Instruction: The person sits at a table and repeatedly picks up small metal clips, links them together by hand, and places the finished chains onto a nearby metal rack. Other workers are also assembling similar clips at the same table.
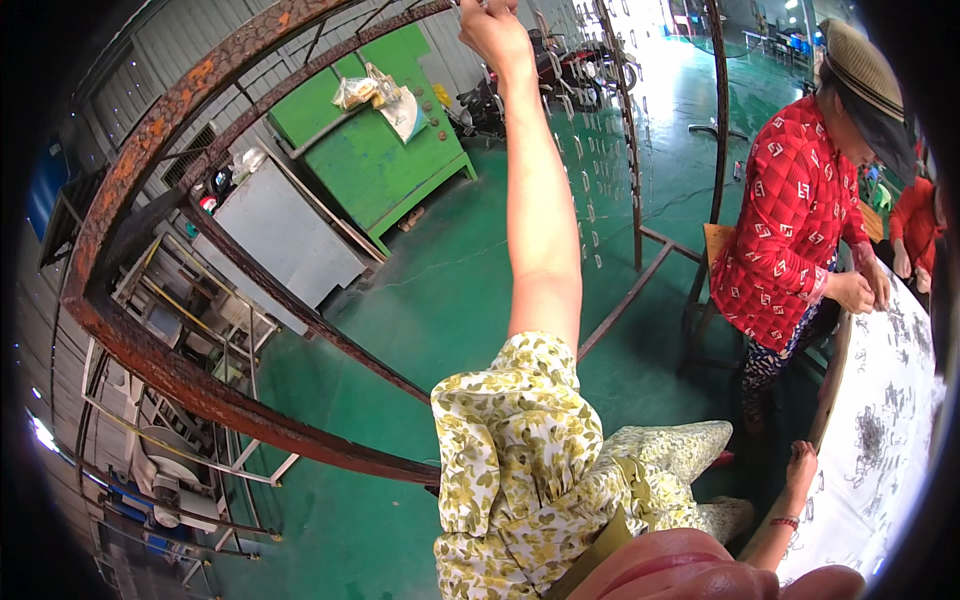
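My left arm stretches far up, and my left hand (495, 38) is at the top edge of the picture beside a rusty metal frame (145, 335). Its fingers are curled closed, partly cut off, and what they hold is hidden. Strands of small, shiny hanging metal pieces (588, 180) dangle just right of that hand. Low on the right, my right hand (801, 466) rests by the edge of a white-topped table (835, 500), fingers curled in. I cannot make out anything in it. Small dark wire-like pieces (872, 440) lie scattered and heaped on the table.
A person in a red patterned jacket (790, 200) works at the table's far side; another in red (918, 225) is beyond. A green metal cabinet (370, 140), a grey box (285, 235) and machinery (175, 470) stand left. Motorcycles (580, 70) are parked behind the strands.
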